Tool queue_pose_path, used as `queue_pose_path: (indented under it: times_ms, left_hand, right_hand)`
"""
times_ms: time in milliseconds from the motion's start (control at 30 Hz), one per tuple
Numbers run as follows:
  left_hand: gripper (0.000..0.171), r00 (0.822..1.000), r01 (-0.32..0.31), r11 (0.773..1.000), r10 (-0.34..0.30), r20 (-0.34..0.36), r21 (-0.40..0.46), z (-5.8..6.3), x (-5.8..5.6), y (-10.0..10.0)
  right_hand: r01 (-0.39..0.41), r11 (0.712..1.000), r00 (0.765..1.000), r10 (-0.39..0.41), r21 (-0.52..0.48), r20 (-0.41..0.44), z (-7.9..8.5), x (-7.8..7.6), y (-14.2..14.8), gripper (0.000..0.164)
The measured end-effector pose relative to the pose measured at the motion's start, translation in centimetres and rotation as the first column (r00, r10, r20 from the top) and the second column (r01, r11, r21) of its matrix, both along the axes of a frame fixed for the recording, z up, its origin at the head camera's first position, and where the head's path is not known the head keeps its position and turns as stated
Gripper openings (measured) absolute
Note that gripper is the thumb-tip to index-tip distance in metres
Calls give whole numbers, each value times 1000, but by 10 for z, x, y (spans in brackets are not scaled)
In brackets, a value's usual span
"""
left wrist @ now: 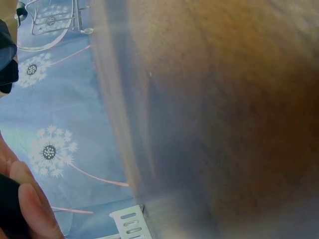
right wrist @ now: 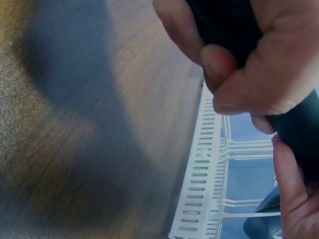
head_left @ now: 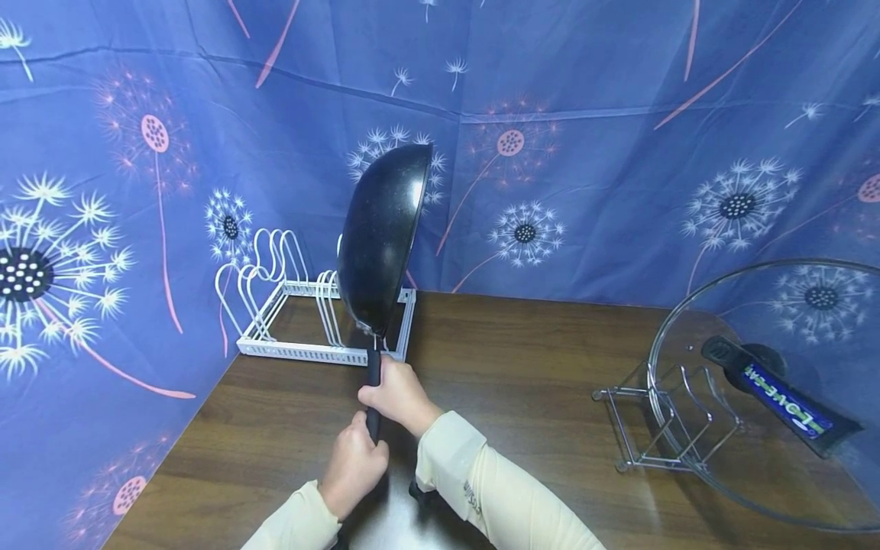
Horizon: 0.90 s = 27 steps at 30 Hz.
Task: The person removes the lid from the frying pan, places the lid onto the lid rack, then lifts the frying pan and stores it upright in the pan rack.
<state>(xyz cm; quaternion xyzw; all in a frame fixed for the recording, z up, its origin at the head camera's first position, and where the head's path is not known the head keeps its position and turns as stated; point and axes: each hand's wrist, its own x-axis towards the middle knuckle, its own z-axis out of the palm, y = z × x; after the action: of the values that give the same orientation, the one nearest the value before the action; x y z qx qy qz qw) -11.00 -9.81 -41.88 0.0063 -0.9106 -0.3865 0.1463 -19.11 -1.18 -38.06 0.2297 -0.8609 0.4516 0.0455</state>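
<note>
A black wok [head_left: 381, 233] is tipped up on its side, its dark rounded outside facing left in the head view. Its lower edge overlaps the right part of a white wire rack [head_left: 302, 351]. Both hands hold its black handle [head_left: 373, 368]. My right hand [head_left: 400, 393] grips nearer the bowl, thumb across the handle. Lower down, at the handle's end, my left hand [head_left: 354, 458] has its fingers curled round. In the right wrist view, curled fingers wrap the black handle [right wrist: 224, 25], with the white rack [right wrist: 199, 179] below.
On the right, a large glass lid [head_left: 663, 328] leans upright in a small chrome wire stand [head_left: 656, 464]. Its black handle [head_left: 784, 393] bears a blue label. A patterned blue cloth [head_left: 591, 191] hangs behind the brown wooden tabletop [head_left: 522, 367].
</note>
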Motion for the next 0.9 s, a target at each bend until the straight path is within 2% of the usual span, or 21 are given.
queue_pose_path:
  times_ms: [467,900]
  left_hand:
    - [20,1000,4,1000,-4,29,12,-1,1,1]
    - [18,999,-2,1000,1,40,7,-7,1,2]
  right_hand:
    - [9,999,1000,-9,33,-12,-5,1,0,20]
    - [13,999,1000,-13,45,12,-10,2,0,21]
